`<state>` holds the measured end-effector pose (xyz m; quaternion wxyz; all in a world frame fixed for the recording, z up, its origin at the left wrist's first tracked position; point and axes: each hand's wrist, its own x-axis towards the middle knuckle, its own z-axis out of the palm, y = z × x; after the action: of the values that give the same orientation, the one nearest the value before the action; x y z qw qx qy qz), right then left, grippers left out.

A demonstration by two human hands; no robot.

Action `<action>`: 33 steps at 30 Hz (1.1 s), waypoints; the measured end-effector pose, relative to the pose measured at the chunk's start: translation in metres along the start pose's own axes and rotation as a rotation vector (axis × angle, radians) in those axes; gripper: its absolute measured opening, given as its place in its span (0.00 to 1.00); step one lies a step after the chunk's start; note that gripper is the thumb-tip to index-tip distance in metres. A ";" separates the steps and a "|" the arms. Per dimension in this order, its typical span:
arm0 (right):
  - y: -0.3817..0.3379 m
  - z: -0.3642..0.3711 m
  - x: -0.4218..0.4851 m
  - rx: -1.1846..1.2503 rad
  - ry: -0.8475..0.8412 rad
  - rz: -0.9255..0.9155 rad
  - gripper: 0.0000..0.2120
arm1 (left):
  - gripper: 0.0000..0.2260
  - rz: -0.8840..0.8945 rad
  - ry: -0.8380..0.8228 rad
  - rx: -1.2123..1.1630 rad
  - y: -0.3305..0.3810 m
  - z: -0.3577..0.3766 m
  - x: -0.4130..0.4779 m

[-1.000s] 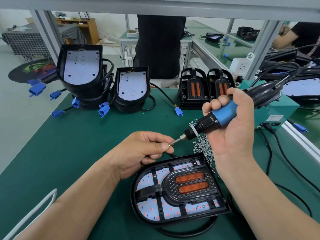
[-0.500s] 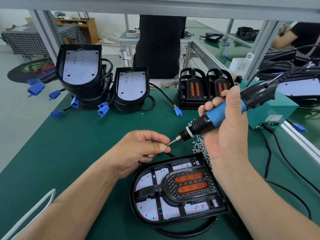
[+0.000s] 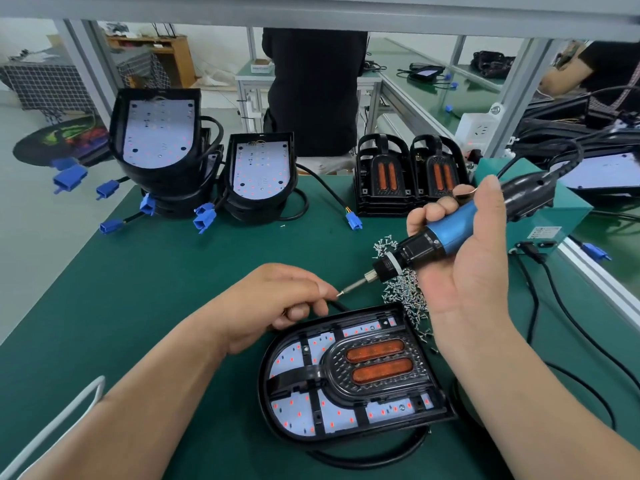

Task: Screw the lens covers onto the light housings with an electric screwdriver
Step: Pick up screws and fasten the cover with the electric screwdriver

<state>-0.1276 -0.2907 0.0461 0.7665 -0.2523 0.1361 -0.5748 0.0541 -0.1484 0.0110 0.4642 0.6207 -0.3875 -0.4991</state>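
A black light housing [image 3: 266, 382] lies flat on the green mat in front of me, its black lens cover [image 3: 377, 367] with two orange strips seated on the white LED board. My right hand [image 3: 464, 271] grips the blue-and-black electric screwdriver [image 3: 446, 233], which slants down to the left above the housing. My left hand [image 3: 277, 299] has its fingers curled, the fingertips pinching at the bit's tip; a screw there is too small to make out. A pile of loose screws [image 3: 405, 292] lies just behind the housing.
Two stacks of open housings [image 3: 157, 150] [image 3: 259, 174] with blue connectors stand at the back left, and stacked lens covers [image 3: 408, 178] at the back centre. A teal power box [image 3: 554, 216] and black cables sit to the right. A person in black stands behind the bench.
My right hand has brought the screwdriver slightly down and to the left. My left hand stays at the bit's tip. The housing has not moved.
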 end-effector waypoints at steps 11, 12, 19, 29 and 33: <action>-0.005 0.029 -0.051 -0.088 -0.373 0.199 0.09 | 0.07 0.084 -0.120 0.398 0.000 -0.005 -0.008; -0.004 0.031 -0.056 -0.111 -0.396 0.211 0.09 | 0.06 0.087 -0.121 0.402 0.000 -0.005 -0.008; 0.006 0.036 -0.072 -0.210 -0.477 0.251 0.07 | 0.02 0.112 -0.129 0.388 0.001 -0.004 -0.010; 0.008 0.034 -0.073 -0.217 -0.557 0.259 0.08 | 0.12 0.125 -0.139 0.388 0.002 -0.001 -0.010; 0.008 0.031 -0.072 -0.230 -0.605 0.245 0.06 | 0.16 0.135 -0.147 0.367 0.003 0.000 -0.010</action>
<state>-0.1272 -0.2135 0.0622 0.8021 -0.4777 -0.0042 -0.3583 0.0519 -0.1394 0.0161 0.3461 0.6295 -0.5455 -0.4318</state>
